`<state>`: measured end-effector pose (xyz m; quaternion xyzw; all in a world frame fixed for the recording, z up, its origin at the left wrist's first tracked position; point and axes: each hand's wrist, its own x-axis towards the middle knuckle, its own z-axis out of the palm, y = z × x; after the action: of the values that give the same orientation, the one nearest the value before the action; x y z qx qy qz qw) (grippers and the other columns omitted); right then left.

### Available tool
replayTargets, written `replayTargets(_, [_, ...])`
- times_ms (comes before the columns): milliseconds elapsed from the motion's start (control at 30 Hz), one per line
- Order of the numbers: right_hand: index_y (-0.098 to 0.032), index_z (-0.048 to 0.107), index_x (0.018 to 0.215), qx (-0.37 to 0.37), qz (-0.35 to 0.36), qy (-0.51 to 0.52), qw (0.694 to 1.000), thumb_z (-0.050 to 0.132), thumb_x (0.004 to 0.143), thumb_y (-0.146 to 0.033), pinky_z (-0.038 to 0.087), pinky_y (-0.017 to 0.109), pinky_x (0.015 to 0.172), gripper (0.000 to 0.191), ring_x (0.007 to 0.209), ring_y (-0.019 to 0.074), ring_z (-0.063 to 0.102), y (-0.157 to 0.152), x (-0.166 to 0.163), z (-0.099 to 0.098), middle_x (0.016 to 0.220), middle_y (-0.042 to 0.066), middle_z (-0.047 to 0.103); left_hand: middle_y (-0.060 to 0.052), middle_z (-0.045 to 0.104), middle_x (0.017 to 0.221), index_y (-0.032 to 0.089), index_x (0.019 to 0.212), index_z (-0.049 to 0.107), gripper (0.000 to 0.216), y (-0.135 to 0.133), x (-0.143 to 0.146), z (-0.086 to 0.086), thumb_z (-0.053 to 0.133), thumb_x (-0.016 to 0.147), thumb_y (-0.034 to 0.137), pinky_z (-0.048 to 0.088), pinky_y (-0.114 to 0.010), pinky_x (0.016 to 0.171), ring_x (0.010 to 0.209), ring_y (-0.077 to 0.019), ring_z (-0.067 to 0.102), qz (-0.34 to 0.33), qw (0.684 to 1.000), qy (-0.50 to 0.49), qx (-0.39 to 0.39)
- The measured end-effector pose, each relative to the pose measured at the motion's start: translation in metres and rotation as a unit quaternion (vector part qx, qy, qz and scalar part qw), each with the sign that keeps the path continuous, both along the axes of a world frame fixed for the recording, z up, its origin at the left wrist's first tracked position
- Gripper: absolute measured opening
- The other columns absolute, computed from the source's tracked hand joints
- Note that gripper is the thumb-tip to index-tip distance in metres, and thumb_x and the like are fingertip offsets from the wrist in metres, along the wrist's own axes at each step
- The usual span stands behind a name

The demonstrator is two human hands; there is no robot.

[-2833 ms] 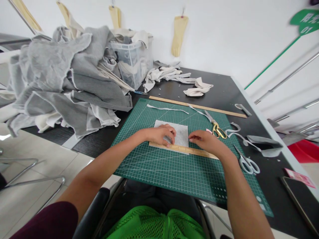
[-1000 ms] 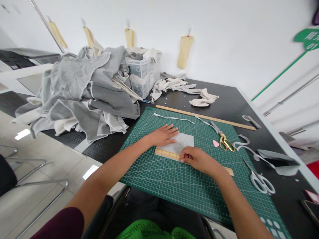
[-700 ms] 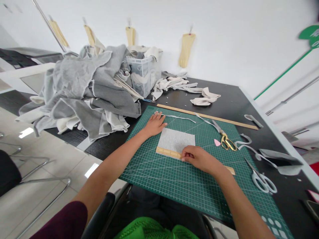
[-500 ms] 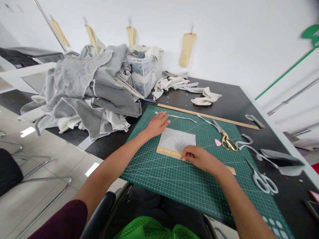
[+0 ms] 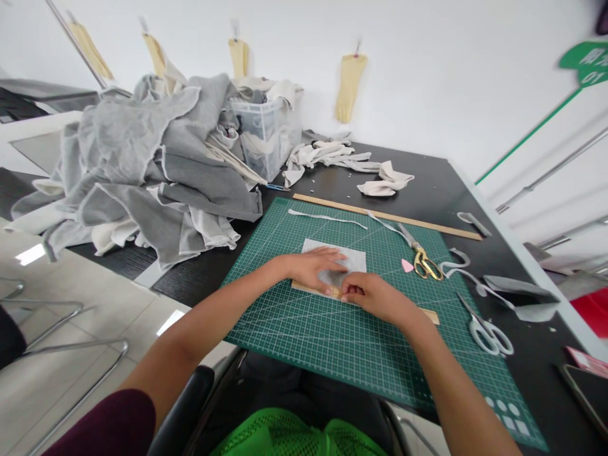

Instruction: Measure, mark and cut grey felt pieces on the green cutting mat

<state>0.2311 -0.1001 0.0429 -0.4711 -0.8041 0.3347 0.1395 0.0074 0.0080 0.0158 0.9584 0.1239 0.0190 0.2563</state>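
Note:
My left hand (image 5: pixel 317 267) lies flat with spread fingers over a light grey square of fabric (image 5: pixel 355 258), its thumb at a short wooden ruler (image 5: pixel 304 288). The ruler runs along the fabric's near edge. Fingertips curled and pinched, my right hand (image 5: pixel 375 295) grips the ruler beside my left thumb; its palm covers part of the ruler, whose far end shows past the wrist. Fabric and ruler rest on a green cutting mat (image 5: pixel 285 335).
On the mat lie a narrow fabric strip (image 5: pixel 327 218), gold-handled scissors (image 5: pixel 422 256), pink chalk (image 5: pixel 407 265) and white-handled scissors (image 5: pixel 489 332). A long wooden ruler (image 5: pixel 380 216) spans the far edge. A large grey cloth pile (image 5: pixel 128 145) and a clear bin (image 5: pixel 266 136) stand left.
My left hand has come from the strip at the mat's far left down onto the fabric and ruler. My right hand stays at the ruler. The view has shifted slightly.

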Motion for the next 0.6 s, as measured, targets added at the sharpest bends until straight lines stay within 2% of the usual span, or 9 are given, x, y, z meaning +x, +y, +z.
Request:
replayTargets(133, [-0.022,0.070,0.092,0.008,0.011,-0.001,1.000,0.058,0.089,-0.019,0.043,0.028,0.069,0.013,0.073,0.0172,0.060,0.002,0.013,0.004,0.081,0.001,0.068,-0.006,0.019,0.166,0.028,0.150,0.043,0.079,0.001,0.000,0.002,0.065,0.083,0.062,0.008,-0.050,0.124,0.154,-0.0318,0.008,0.000,1.000,0.009,-0.011])
replayTargets(300, [-0.020,0.072,0.087,-0.021,-0.015,-0.068,0.997,0.060,0.087,-0.026,0.042,0.027,0.061,0.014,0.066,0.0176,0.059,0.008,0.034,0.003,0.074,0.001,0.066,0.001,0.017,0.166,0.038,0.142,0.053,0.064,-0.001,-0.001,0.002,0.069,0.083,0.057,0.006,-0.053,0.124,0.155,-0.0320,0.004,0.002,0.999,0.002,-0.040])
replayTargets(600, [-0.019,0.071,0.094,-0.075,-0.013,-0.073,0.994,0.059,0.084,-0.024,0.044,0.027,0.061,0.016,0.069,0.0178,0.059,0.007,0.040,0.002,0.078,0.002,0.066,0.007,0.011,0.167,0.037,0.131,0.063,0.049,-0.002,0.002,0.001,0.069,0.085,0.050,-0.007,-0.051,0.122,0.154,-0.0317,-0.008,-0.010,0.997,0.022,-0.072])
